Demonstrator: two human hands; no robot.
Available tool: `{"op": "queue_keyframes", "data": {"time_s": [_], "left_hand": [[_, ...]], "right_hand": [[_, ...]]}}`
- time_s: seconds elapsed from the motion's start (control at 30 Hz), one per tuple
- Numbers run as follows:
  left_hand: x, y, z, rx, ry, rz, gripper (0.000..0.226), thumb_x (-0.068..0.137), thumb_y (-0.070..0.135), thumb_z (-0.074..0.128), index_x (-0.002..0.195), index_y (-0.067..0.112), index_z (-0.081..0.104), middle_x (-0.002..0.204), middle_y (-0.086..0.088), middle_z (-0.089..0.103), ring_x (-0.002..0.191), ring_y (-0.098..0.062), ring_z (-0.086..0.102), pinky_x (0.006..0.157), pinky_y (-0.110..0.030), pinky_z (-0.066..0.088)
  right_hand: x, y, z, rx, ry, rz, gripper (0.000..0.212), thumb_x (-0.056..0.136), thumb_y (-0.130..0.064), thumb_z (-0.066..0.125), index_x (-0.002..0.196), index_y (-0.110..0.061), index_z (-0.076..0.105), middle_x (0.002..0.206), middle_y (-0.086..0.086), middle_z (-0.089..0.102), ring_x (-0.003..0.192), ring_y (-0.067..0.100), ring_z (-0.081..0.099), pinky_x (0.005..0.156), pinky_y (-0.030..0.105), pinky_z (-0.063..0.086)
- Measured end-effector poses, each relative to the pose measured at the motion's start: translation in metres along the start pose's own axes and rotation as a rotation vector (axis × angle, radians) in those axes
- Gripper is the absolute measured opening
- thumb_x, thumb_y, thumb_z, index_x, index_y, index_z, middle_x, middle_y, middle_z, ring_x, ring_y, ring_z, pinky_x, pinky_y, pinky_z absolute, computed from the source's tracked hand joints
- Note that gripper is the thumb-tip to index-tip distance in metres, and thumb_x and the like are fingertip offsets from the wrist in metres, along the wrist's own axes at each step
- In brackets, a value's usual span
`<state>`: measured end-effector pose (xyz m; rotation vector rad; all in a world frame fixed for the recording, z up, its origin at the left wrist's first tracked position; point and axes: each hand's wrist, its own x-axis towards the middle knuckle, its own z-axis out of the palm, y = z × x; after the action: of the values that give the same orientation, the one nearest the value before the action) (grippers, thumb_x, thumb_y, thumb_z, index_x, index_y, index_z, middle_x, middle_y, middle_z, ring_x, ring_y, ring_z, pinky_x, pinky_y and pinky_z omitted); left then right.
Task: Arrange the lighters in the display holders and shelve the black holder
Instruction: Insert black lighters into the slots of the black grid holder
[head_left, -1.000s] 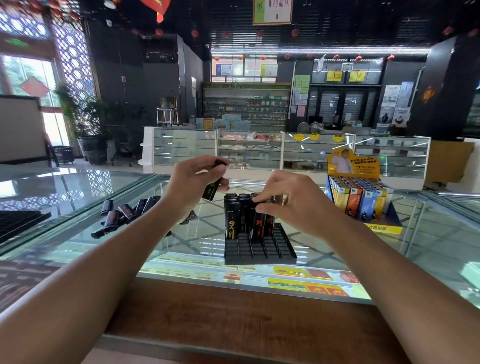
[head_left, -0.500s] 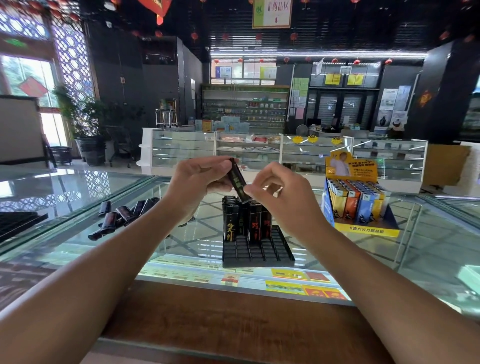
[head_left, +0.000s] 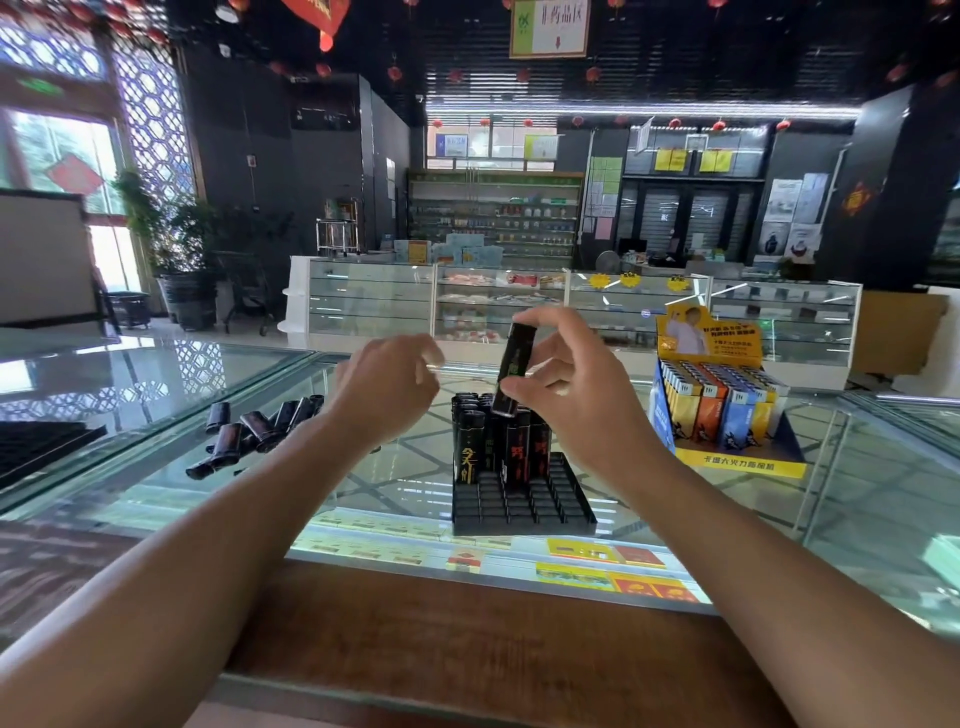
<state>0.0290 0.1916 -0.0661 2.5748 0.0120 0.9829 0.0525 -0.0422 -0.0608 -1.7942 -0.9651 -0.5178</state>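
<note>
Now right hand (head_left: 574, 384) pinches lighter (head_left: 511, 370) above black holder (head_left: 522, 506), front slots open.

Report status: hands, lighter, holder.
Right hand pinching black lighter above black holder. Left hand empty, fingers loose. Holder's front slots empty; loose lighters lie left on glass.

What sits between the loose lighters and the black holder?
Only the left forearm crosses above bare glass counter there, in the head view.
</note>
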Motion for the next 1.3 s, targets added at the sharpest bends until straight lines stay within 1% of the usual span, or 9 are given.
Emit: {"op": "queue_keyframes", "data": {"time_s": [0.1,0.23,0.33,0.5,0.7,0.9,1.03,1.13,1.3], "left_hand": [[-0.005,-0.007,-0.003,0.385,-0.188,-0.093,0.036,0.097,0.026,0.062,0.133,0.022,0.062,0.132,-0.003,0.067,0.121,-0.022,0.061,0.104,-0.046,0.049],[-0.008,-0.017,-0.004,0.52,-0.307,-0.205,0.037,0.101,0.047,0.054,0.123,0.018,0.06,0.13,-0.008,0.065,0.12,-0.026,0.058,0.102,-0.045,0.049],[-0.009,-0.021,-0.004,0.566,-0.388,-0.277,0.051,0.102,0.057,0.047,0.134,0.019,0.056,0.142,-0.013,0.059,0.132,-0.033,0.052,0.109,-0.051,0.045],[-0.011,-0.027,-0.001,0.609,-0.462,-0.35,0.056,0.103,0.061,0.042,0.14,0.021,0.054,0.154,-0.016,0.05,0.142,-0.036,0.045,0.115,-0.055,0.038],[-0.013,-0.027,0.003,0.613,-0.482,-0.364,0.065,0.101,0.065,0.04,0.147,0.02,0.05,0.157,-0.015,0.046,0.143,-0.035,0.043,0.114,-0.054,0.036],[-0.013,-0.032,0.007,0.634,-0.468,-0.43,0.095,0.09,0.085,0.032,0.157,0.018,0.034,0.163,-0.022,0.034,0.147,-0.043,0.036,0.117,-0.067,0.032],[-0.015,-0.037,0.009,0.658,-0.489,-0.475,0.109,0.082,0.095,0.02,0.159,0.019,0.031,0.163,-0.023,0.034,0.146,-0.043,0.039,0.118,-0.066,0.031],[-0.014,-0.042,0.014,0.666,-0.494,-0.469,0.104,0.083,0.094,0.02,0.155,0.021,0.037,0.158,-0.019,0.044,0.141,-0.041,0.046,0.116,-0.064,0.034],[-0.012,-0.037,0.016,0.656,-0.48,-0.438,0.073,0.097,0.07,0.037,0.151,0.022,0.045,0.153,-0.018,0.046,0.137,-0.04,0.047,0.113,-0.058,0.04]], "right_hand": [[-0.003,0.004,0.004,-0.089,-0.055,-0.065,0.048,0.091,-0.02,0.081,0.13,-0.031,0.056,0.091,-0.013,0.068,0.087,0.005,0.069,0.086,0.039,0.059],[-0.004,0.009,0.007,-0.252,-0.104,-0.127,0.052,0.09,-0.027,0.082,0.128,-0.039,0.049,0.098,-0.017,0.067,0.091,0.007,0.069,0.086,0.046,0.059],[-0.005,0.013,0.01,-0.318,-0.087,-0.175,0.051,0.087,-0.032,0.085,0.124,-0.041,0.051,0.111,-0.015,0.068,0.1,0.015,0.066,0.089,0.047,0.056],[-0.007,0.019,0.017,-0.39,-0.033,-0.192,0.041,0.088,-0.041,0.082,0.12,-0.042,0.056,0.1,-0.003,0.072,0.093,0.022,0.067,0.083,0.046,0.055],[-0.01,0.019,0.019,-0.31,0.036,-0.169,0.033,0.086,-0.036,0.084,0.119,-0.032,0.078,0.097,-0.004,0.075,0.086,0.014,0.07,0.082,0.042,0.059],[-0.011,0.016,0.023,-0.421,0.001,-0.21,0.028,0.088,-0.03,0.085,0.114,-0.025,0.077,0.104,-0.011,0.073,0.1,0.007,0.06,0.085,0.025,0.046],[-0.012,0.017,0.023,-0.513,-0.08,-0.173,0.024,0.087,-0.028,0.084,0.109,-0.025,0.072,0.106,-0.009,0.065,0.108,0.013,0.055,0.086,0.029,0.046],[-0.01,0.016,0.022,-0.521,-0.099,-0.169,0.019,0.091,-0.03,0.079,0.108,-0.025,0.07,0.108,-0.009,0.065,0.108,0.013,0.054,0.089,0.03,0.045],[-0.01,0.015,0.022,-0.518,-0.084,-0.143,0.022,0.104,-0.041,0.058,0.118,-0.025,0.066,0.109,-0.01,0.065,0.106,0.011,0.053,0.089,0.031,0.044]]}}
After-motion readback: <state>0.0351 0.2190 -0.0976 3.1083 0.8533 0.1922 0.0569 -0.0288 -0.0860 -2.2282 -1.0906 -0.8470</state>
